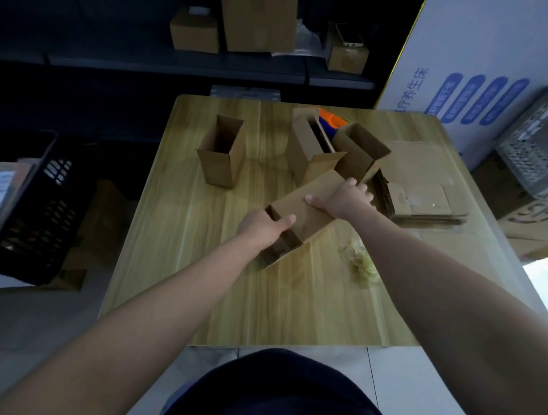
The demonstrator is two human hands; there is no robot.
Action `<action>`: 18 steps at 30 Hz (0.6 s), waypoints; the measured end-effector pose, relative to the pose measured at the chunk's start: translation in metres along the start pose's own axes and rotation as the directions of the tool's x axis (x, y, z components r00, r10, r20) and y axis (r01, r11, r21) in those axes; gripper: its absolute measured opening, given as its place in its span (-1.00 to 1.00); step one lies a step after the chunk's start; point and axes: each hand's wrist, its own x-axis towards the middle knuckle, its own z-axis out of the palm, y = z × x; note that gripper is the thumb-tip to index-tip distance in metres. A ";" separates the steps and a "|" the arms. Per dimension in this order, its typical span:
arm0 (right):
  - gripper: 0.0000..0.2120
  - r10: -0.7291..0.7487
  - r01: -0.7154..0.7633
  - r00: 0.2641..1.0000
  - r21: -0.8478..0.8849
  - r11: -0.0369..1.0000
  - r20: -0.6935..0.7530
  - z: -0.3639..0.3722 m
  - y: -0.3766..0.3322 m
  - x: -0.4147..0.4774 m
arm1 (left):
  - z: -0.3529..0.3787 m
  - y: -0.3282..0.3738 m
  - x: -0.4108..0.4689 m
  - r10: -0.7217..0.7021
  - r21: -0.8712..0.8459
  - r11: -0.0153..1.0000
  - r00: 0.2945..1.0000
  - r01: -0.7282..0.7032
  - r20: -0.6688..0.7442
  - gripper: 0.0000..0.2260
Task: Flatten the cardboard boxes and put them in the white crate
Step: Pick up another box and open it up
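A long cardboard box [311, 206] lies tilted on its side over the middle of the wooden table [197, 283], its open end toward me. My left hand [258, 227] grips that open near end, thumb on top. My right hand [340, 200] holds the far end. Three more open boxes stand upright behind: one at the left [223, 154], one in the middle [308, 148], one at the right [362, 151]. A stack of flattened cardboard [427, 204] lies at the table's right. A white perforated crate [539, 149] sits off the table at the far right.
A black plastic crate [38, 205] stands on the floor to the left. An orange and blue object [331, 121] lies behind the middle box. A clump of crumpled tape [362, 264] rests near my right forearm. Shelves at the back hold more boxes [258, 18].
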 end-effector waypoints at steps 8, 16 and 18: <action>0.20 0.004 -0.004 1.000 0.021 1.000 0.011 -0.002 0.002 -0.010 | 0.003 -0.003 0.014 -0.326 -0.723 0.566 0.913 0.396 0.245 -0.51; 0.19 0.013 -0.014 0.995 0.005 1.000 0.104 0.000 0.006 -0.013 | -0.009 -0.016 0.031 -0.402 -0.729 0.623 0.915 0.284 0.014 -0.61; 0.08 0.002 -0.010 0.993 0.073 0.997 0.117 0.001 0.009 -0.010 | -0.014 -0.017 0.031 -0.362 -0.722 0.636 0.932 0.273 0.033 -0.64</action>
